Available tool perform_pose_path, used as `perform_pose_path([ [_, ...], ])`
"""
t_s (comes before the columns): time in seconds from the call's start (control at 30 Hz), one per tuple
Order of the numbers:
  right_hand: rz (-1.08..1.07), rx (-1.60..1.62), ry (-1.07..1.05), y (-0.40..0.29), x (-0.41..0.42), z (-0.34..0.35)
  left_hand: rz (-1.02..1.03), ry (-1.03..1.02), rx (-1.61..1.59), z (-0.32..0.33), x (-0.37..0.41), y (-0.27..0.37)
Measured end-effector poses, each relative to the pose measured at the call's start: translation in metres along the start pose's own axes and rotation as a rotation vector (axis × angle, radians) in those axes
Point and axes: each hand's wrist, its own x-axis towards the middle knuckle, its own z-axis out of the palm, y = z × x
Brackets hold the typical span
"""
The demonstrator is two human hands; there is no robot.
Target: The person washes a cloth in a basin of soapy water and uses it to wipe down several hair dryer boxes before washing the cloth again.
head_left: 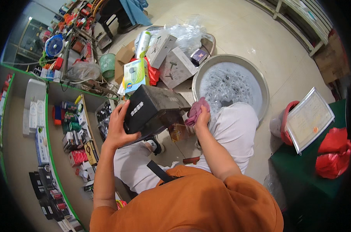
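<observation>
A black cardboard box (147, 108) with pale lettering on its end is gripped by my left hand (120, 124), thumb below and fingers above. The upper long side of the box looks dusty. A damp-looking pink cloth (198, 111) is bunched in my right hand (203, 117), close to the box's far end; whether it touches the box I cannot tell. Just beyond my right knee stands a round metal basin (265, 95) holding foamy, cloudy water (229, 82).
Ahead, several product boxes (177, 66), a yellow-green box (135, 74) and clear plastic wrap (187, 33) are heaped together. Green-edged shelves (57, 174) of small goods line the left. At right are a green table (306, 171), a framed certificate (310, 120) and a red-rimmed bin (277, 124).
</observation>
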Motion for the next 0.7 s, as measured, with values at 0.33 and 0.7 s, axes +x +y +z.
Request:
perform_pose_path([
  [0.33, 0.005, -0.329, -0.449, 0.061, 0.062, -0.021, 0.142, -0.179, 0.085, 0.023, 0.029, 0.004],
  [0.7, -0.070, -0.386, -0.919, -0.078, -0.052, 0.087, 0.155, -0.144, 0.146, 0.034, 0.037, -0.004],
])
